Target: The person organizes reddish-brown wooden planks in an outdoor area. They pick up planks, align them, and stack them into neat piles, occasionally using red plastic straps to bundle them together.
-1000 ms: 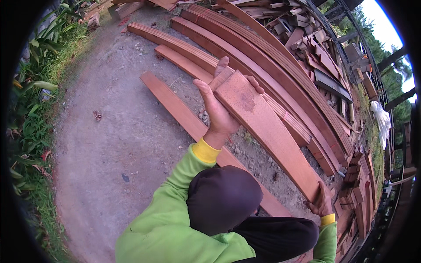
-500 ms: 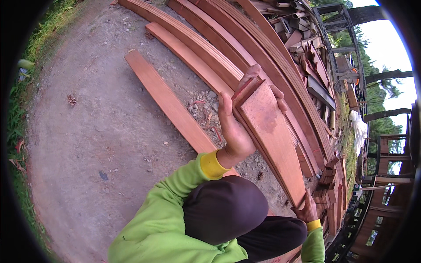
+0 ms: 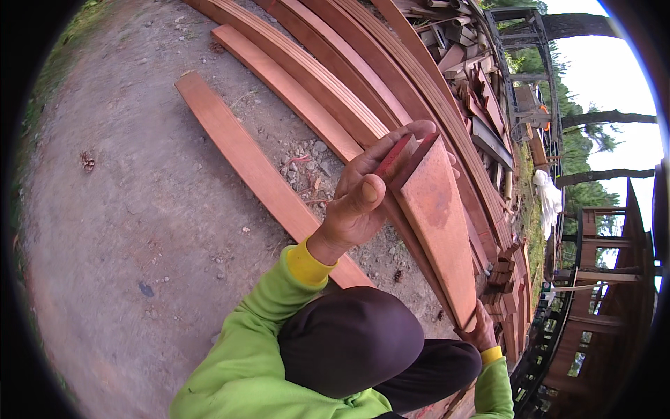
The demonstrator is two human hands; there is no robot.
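Note:
Two short reddish-brown wooden boards (image 3: 436,227) are held up together in front of my knees, one behind the other, their far ends slightly apart. The front board has a darker patch near its far end, and red shows on the end of the rear one. My left hand (image 3: 359,192) is closed around that far end, thumb on the left side and fingers passing behind, with fingertips showing at the right edge. At the boards' lower, near end, my right hand (image 3: 481,332) grips the corner; some of its fingers are hidden.
Several long boards (image 3: 307,63) lie side by side on the dirt ground, and a single plank (image 3: 258,174) lies left of them. Scrap wood (image 3: 481,105) is piled behind. Shorter timber pieces (image 3: 509,293) are stacked at right, near a white plastic bag (image 3: 548,199).
My left hand has turned and shifted on the far end, its thumb now lower against the boards' side. The gap between the boards looks wider there. The whole view has shifted slightly.

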